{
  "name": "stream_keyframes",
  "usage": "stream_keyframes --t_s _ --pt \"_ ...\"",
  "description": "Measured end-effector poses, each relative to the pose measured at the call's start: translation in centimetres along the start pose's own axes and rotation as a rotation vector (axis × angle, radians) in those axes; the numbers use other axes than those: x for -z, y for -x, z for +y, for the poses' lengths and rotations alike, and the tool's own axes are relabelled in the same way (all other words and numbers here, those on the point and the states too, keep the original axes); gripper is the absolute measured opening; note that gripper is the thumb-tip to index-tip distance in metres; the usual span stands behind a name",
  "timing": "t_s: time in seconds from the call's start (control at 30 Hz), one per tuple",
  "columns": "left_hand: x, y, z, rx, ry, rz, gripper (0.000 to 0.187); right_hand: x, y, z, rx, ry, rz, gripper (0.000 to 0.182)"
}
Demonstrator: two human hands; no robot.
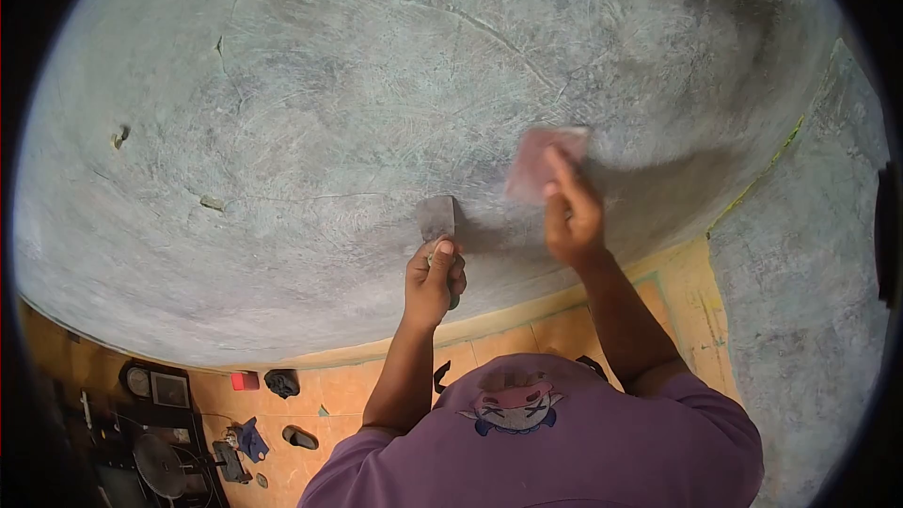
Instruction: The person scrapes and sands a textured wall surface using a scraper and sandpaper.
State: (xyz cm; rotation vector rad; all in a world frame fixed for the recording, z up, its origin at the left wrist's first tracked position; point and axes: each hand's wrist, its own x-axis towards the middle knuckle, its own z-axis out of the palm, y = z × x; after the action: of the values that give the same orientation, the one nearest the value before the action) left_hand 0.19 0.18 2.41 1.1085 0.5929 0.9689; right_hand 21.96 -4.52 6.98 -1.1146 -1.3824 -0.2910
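Observation:
My left hand [435, 280] is closed round the handle of a putty knife [435, 217], its flat grey blade upright near the wall. To the right, my right hand [576, 212] lies over a reddish square pad [540, 166], fingers on its face, pressing it against the grey-green wall [329, 113]; the hand is slightly blurred. Scratches and a long crack mark the plaster above the pad. A small chipped hole [212, 202] is to the left of the knife.
The wall meets another wall [800, 320] in a corner at the right. Below, on the orange tiled floor [353, 386], are a red box [245, 381], a black bundle [281, 382], a sandal [300, 437] and blue cloth [252, 440]. A fan [160, 466] stands bottom left.

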Motion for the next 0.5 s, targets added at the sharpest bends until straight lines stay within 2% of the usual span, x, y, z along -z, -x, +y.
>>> stream_keyframes --t_s 0.03,0.1,0.13,0.17,0.23,0.27,0.3,0.37,0.43,0.5 --pt "0.0 0.0 0.0 0.000 0.002 0.003 0.027 0.4 0.0 0.5 0.000 -0.001 -0.003 0.038" --pt "0.0 0.1 -0.1 0.014 0.040 -0.004 0.027 1.0 -0.2 1.3 -0.410 -0.168 0.092 0.038" --pt "0.0 0.1 -0.2 0.013 0.042 -0.003 0.027 0.4 -0.4 1.0 -0.247 -0.163 0.171 0.040" --pt "0.1 0.0 -0.4 0.012 0.048 -0.007 0.027 -0.1 -0.3 0.9 -0.246 -0.163 0.169 0.040" --pt "0.1 -0.1 -0.5 0.011 0.053 -0.013 0.026 -0.8 0.5 0.6 0.119 -0.001 -0.051 0.043" --pt "0.1 -0.1 -0.4 0.011 0.051 -0.015 0.026 -1.1 1.0 0.2 0.078 -0.075 -0.207 0.045" --pt "0.1 -0.1 -0.3 0.011 0.049 -0.018 0.026 -0.9 1.2 -0.1 0.077 -0.075 -0.205 0.045" --pt "0.0 0.0 -0.1 0.009 0.033 -0.005 0.027 -0.5 1.2 -0.6 -0.095 -0.133 -0.366 0.046" --pt "0.0 0.1 0.0 0.006 0.021 0.010 0.027 0.1 0.4 0.1 -0.086 -0.105 -0.316 0.044" --pt "0.2 0.0 -0.1 0.000 0.032 -0.012 0.027 0.6 -1.2 0.9 0.044 -0.038 0.032 0.042"
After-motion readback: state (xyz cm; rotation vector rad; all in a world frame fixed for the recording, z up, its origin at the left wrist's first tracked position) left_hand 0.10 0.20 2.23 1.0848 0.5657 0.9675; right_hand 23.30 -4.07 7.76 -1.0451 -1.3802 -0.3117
